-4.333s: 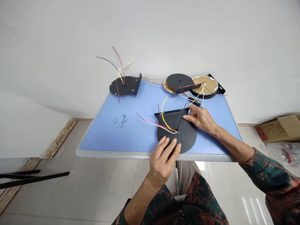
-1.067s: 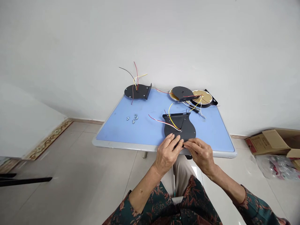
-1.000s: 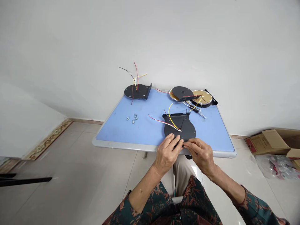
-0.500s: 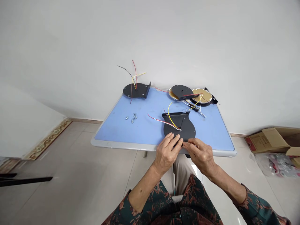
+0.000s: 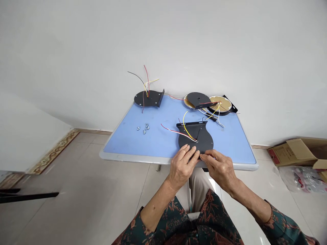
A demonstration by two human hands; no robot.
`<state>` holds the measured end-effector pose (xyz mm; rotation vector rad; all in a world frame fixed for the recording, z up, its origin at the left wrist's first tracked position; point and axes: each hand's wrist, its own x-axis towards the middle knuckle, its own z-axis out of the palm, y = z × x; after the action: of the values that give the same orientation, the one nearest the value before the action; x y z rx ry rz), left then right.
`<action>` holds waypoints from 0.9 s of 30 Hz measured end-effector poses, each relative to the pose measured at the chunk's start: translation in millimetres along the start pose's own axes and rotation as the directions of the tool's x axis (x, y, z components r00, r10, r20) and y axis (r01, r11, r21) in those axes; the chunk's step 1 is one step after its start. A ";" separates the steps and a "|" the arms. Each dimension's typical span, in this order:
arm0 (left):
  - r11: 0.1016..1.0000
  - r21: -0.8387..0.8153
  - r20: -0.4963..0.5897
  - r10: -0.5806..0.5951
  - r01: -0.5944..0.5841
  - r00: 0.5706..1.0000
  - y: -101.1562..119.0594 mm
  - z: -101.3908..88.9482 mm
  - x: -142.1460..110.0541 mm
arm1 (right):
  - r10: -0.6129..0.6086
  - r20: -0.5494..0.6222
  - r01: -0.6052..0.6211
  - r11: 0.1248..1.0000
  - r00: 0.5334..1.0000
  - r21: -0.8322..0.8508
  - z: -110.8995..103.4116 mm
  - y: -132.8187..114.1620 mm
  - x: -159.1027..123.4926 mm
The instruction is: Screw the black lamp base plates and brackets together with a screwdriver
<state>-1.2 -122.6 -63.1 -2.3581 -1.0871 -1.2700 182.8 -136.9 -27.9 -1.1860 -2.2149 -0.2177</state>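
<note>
A black round metal plate (image 5: 196,137) with a bent, slotted flange lies near the table's front edge. Red, white, yellow, brown and black wires rise from its middle hole. My left hand (image 5: 182,166) grips the plate's near rim, fingertips on top and the underside of the hand hidden. Beside it, my right hand (image 5: 219,168) has its thumb and fingers pinched together at the same rim. Whatever that pinch holds is too small or covered to make out. Several small silver screws (image 5: 146,127) lie on the blue tabletop (image 5: 127,139), left of the plate.
Another wired black plate (image 5: 150,98) sits at the back left. At the back right are a black plate on a tan disc (image 5: 198,98), a tan disc with wires (image 5: 223,103) and a dark-handled tool (image 5: 211,117). A cardboard box (image 5: 291,151) stands on the floor.
My right hand has shifted very slightly to the right at the rim. My left hand and the plate stay where they were.
</note>
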 end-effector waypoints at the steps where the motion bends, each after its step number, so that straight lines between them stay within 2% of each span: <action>1: 1.000 0.003 -0.003 0.001 -0.001 1.000 0.1 -0.2 0.4 | 0.003 0.001 -0.003 1.000 1.000 -0.006 -0.6 -0.2 0.8; 10: 1.000 0.004 -0.006 0.009 -0.009 1.000 0.0 -0.9 0.7 | 0.066 0.029 -0.069 0.991 0.997 0.118 -0.7 2.5 3.8; 13: 1.000 -0.006 -0.014 0.013 -0.013 1.000 -0.4 -0.2 0.0 | 0.064 0.053 -0.072 0.986 0.997 0.153 -6.9 5.2 5.9; 17: 1.000 -0.012 -0.018 0.012 -0.012 1.000 -0.1 0.8 0.7 | 0.142 0.037 -0.147 0.970 0.989 0.195 -20.7 33.1 28.7; 20: 1.000 -0.019 -0.026 0.013 -0.013 1.000 0.5 1.2 1.9 | 0.261 0.035 -0.262 0.965 0.965 0.031 -18.8 71.7 64.0; 23: 1.000 -0.018 -0.031 0.009 -0.010 0.999 1.1 1.1 2.3 | 0.385 0.204 -0.341 0.914 0.900 -0.219 -1.6 102.9 101.1; 25: 1.000 -0.015 -0.019 0.001 -0.001 1.000 1.4 1.0 2.1 | 0.464 0.304 -0.346 0.862 0.832 -0.370 11.7 111.7 118.9; 27: 1.000 -0.009 -0.007 -0.002 0.002 1.000 1.4 1.0 1.9 | 0.509 0.353 -0.325 0.824 0.785 -0.464 19.9 113.0 128.4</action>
<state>1.1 -122.0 -62.0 -2.3583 -1.0848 -1.2853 211.5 27.1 15.8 -2.1191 -2.2694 -0.1929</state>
